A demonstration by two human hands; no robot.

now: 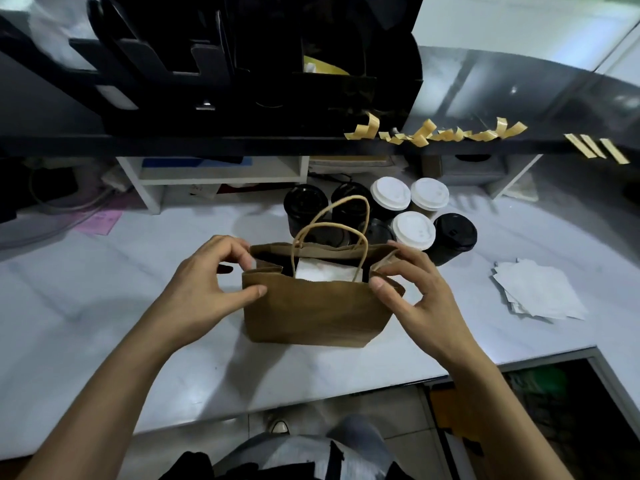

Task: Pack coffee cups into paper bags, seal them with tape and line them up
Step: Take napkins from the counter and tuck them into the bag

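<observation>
A brown paper bag (pixel 311 306) stands upright on the white table (pixel 104 306), just in front of a cluster of lidded coffee cups (pixel 389 195); the left hand (pixel 204 289) pinches the bag's left rim and the right hand (pixel 412 289) pinches the right, each grip closed on paper, probably to draw the mouth together for sealing; a white napkin (pixel 325 271) shows inside; cut tape strips (pixel 436 133) hang ready from the shelf edge (pixel 207 145) above.
</observation>
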